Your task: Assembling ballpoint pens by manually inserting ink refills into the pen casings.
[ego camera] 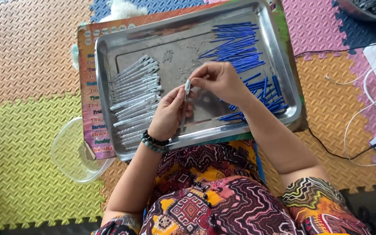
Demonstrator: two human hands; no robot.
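Our left hand (167, 114), with dark and green bead bracelets (154, 142) at the wrist, is wrapped around a slim, clear pen barrel (184, 106), holding it upright just above the tray. Our right hand (217, 80) comes in from the other side, its thumb and forefinger pinched together on the top end of that same barrel. Nearest to us, our lap shows a fabric printed in wavy maroon, yellow and black.

Beyond the hands lies a rectangular metal tray (283, 65), shiny with rounded corners and a raised rim. On its left part we see a tidy row of finished pens (136, 98), pale grey and transparent, lying side by side. On its right part thin blue refills (239, 50) lie in a loose heap, some scattered toward the near rim.

The tray rests on a colourful printed sheet (88, 91), and this on the floor of foam mats (31, 65), textured, with interlocking edges, in orange, yellow-green, pink and blue. Left of the tray sits a clear plastic bowl (72, 150). Far right, white cables (370, 93) curl over the mats.
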